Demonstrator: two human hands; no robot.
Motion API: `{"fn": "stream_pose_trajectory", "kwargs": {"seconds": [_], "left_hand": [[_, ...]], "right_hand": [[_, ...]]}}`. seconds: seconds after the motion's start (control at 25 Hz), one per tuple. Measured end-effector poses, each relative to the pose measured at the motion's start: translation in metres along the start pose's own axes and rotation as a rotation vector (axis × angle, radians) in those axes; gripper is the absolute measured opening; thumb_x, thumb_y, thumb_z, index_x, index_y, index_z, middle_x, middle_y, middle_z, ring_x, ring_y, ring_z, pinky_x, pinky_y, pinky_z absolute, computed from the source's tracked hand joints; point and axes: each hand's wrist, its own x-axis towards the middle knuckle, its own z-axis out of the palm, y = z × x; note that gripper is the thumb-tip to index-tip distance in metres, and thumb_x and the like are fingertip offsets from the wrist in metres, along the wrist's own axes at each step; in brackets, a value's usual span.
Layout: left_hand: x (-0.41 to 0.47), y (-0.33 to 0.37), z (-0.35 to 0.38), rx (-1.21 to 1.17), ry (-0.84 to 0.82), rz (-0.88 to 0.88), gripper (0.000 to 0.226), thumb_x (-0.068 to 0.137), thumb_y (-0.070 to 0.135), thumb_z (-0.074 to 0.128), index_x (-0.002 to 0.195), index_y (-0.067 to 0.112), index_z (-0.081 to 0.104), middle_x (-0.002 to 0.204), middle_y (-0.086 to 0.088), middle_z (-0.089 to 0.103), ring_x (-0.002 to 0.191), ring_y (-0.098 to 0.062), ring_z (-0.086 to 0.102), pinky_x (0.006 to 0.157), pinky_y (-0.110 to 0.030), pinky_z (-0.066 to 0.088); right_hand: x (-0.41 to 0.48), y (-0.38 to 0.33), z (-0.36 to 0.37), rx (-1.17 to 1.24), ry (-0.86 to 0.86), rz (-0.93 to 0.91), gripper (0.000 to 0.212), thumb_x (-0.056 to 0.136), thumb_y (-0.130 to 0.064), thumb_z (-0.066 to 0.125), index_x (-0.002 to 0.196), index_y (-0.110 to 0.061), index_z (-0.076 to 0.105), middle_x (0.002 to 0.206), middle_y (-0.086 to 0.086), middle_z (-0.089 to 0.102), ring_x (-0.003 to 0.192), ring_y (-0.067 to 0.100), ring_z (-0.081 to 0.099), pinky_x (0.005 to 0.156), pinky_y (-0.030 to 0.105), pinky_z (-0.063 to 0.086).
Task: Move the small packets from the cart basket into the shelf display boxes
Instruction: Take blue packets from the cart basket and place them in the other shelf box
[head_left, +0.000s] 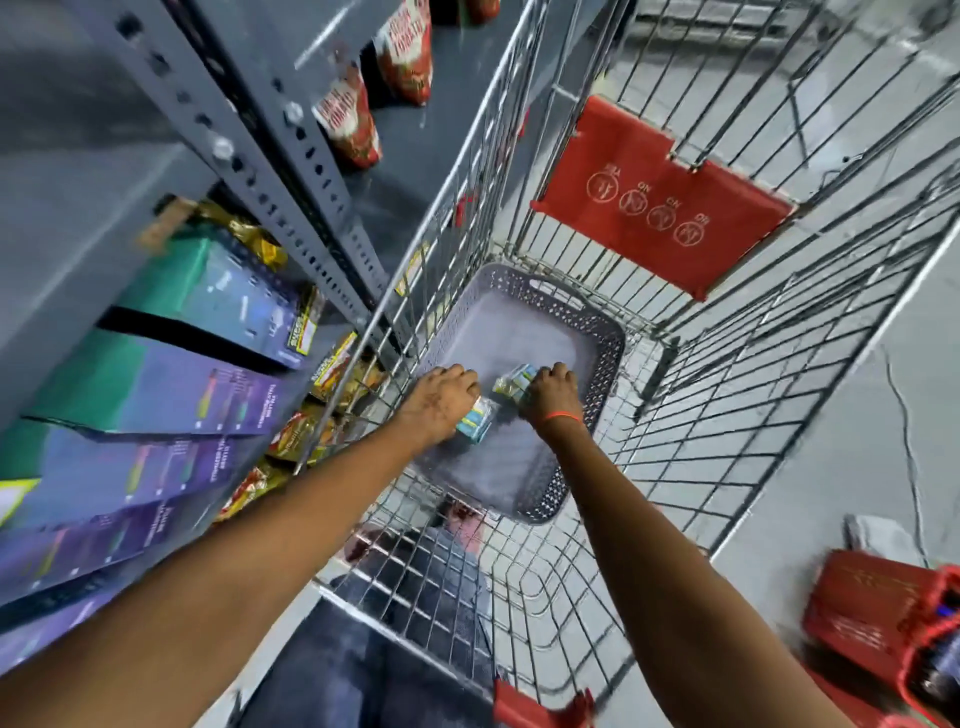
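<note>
Both arms reach down into the wire cart (727, 395), into the grey perforated basket (605, 364) that sits on the cart's floor. The left hand (441, 400) is curled down over a small packet (475, 423) with teal and white print; its grip is closed around the packet's top, and the packet rests on the basket floor near the left wall. The right hand (553, 392) (an orange band at its wrist) is closed on a cluster of packets (511, 384) just beside the first one, roughly mid-basket; how many it holds cannot be told through the blur. The rest of the basket floor shows bare grey. To the left stands the grey shelf (291, 171), with purple and teal display boxes (171, 384) in a row on a lower level and red pouches (350, 119) higher up. A red flap (660, 197) hangs on the cart's far end.
</note>
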Motion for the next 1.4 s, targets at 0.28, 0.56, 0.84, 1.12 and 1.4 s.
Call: {"fn": "stream_pose_trajectory", "kwargs": {"seconds": [0.28, 0.56, 0.84, 1.12, 1.4], "left_hand": [[-0.109, -0.007, -0.115, -0.223, 0.135, -0.191, 0.061, 0.075, 0.031, 0.077, 0.123, 0.006, 0.05, 0.127, -0.01, 0.05, 0.121, -0.026, 0.045, 0.098, -0.037, 0.049], [-0.245, -0.062, -0.164, -0.482, 0.519, -0.443, 0.057, 0.067, 0.034, 0.082, 0.114, 0.009, 0.062, 0.112, -0.016, 0.06, 0.109, -0.035, 0.053, 0.094, -0.039, 0.046], [-0.345, -0.115, -0.153, -0.529, 0.64, -0.851, 0.062, 0.068, 0.052, 0.078, 0.112, 0.011, 0.064, 0.111, -0.017, 0.065, 0.108, -0.033, 0.058, 0.092, -0.037, 0.048], [-0.411, -0.162, -0.137, -0.623, 0.631, -1.272, 0.072, 0.069, 0.065, 0.07, 0.112, 0.007, 0.061, 0.111, -0.022, 0.069, 0.102, -0.037, 0.067, 0.082, -0.039, 0.057], [-0.395, -0.21, -0.141, -0.693, 0.484, -1.359, 0.06, 0.086, 0.053, 0.062, 0.122, 0.005, 0.057, 0.126, -0.018, 0.063, 0.115, -0.034, 0.06, 0.092, -0.037, 0.054]], "right_hand": [[-0.109, -0.04, -0.151, -0.141, -0.101, -0.116, 0.049, 0.073, -0.03, 0.077, 0.114, -0.005, 0.066, 0.123, 0.02, 0.065, 0.12, 0.032, 0.056, 0.097, 0.036, 0.048], [-0.205, -0.134, -0.258, -0.164, -0.071, -0.297, 0.049, 0.077, -0.03, 0.077, 0.115, -0.001, 0.065, 0.122, 0.02, 0.066, 0.113, 0.03, 0.063, 0.09, 0.033, 0.051], [-0.248, -0.258, -0.281, -0.277, -0.046, -0.578, 0.042, 0.078, -0.03, 0.076, 0.107, -0.002, 0.066, 0.115, 0.017, 0.067, 0.105, 0.028, 0.064, 0.08, 0.029, 0.051], [-0.266, -0.364, -0.264, -0.331, 0.07, -0.796, 0.036, 0.073, -0.029, 0.078, 0.093, -0.003, 0.064, 0.093, 0.015, 0.06, 0.09, 0.022, 0.057, 0.072, 0.029, 0.045], [-0.258, -0.419, -0.249, -0.606, 0.131, -0.923, 0.069, 0.078, -0.014, 0.077, 0.14, -0.01, 0.045, 0.146, 0.017, 0.042, 0.137, 0.03, 0.04, 0.114, 0.035, 0.03]]}}
